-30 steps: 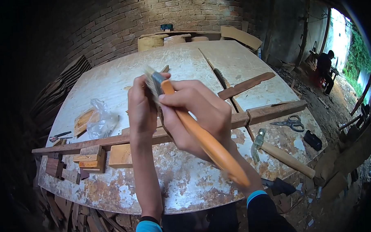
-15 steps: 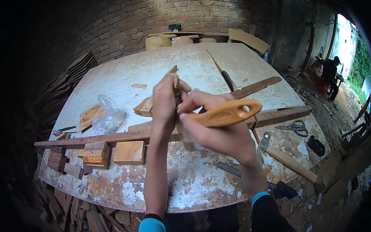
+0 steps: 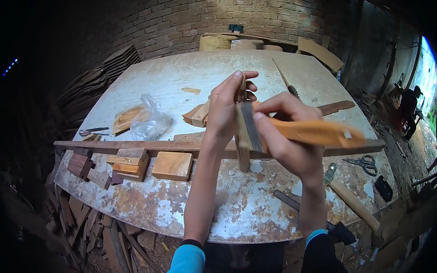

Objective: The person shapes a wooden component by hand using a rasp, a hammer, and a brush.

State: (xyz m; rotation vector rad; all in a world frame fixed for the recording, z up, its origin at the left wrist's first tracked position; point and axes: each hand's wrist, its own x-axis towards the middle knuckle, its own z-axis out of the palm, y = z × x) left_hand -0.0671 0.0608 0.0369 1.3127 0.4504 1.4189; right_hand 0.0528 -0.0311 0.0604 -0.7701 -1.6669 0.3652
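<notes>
Wood strip: thin wooden strip (image 3: 242, 135) held upright, above the near part of the tabletop (image 3: 187, 75), lower end poking out below the hands.
Left hand: left hand (image 3: 226, 112) wrapped around the strip's upper part, grip closed on it, fingertips up at the top end.
Right hand: right hand (image 3: 291, 139) closed on a paintbrush (image 3: 305, 131), thumb and fingers pinching near the ferrule.
Brush: orange handle points right, blurred; bristle end lies flat against the strip's right face, touching it.
Long batten: dark wooden batten (image 3: 132, 145) lies across the tabletop left to right, passing behind both hands.
Blocks: pale square wood block (image 3: 172, 165) just in front of the batten, small stacked offcuts (image 3: 128, 164) to its left.
Bag: clear plastic bag (image 3: 150, 122) behind the batten, beside a wood piece.
Right side tools: hammer (image 3: 353, 199) near the tabletop edge, scissors (image 3: 366, 164) just beyond it.
Saw blade: circular saw blade (image 3: 291, 90) sticking up through a slot, behind the hands.
Background: another person (image 3: 410, 108) sits far right, by the bright doorway.
</notes>
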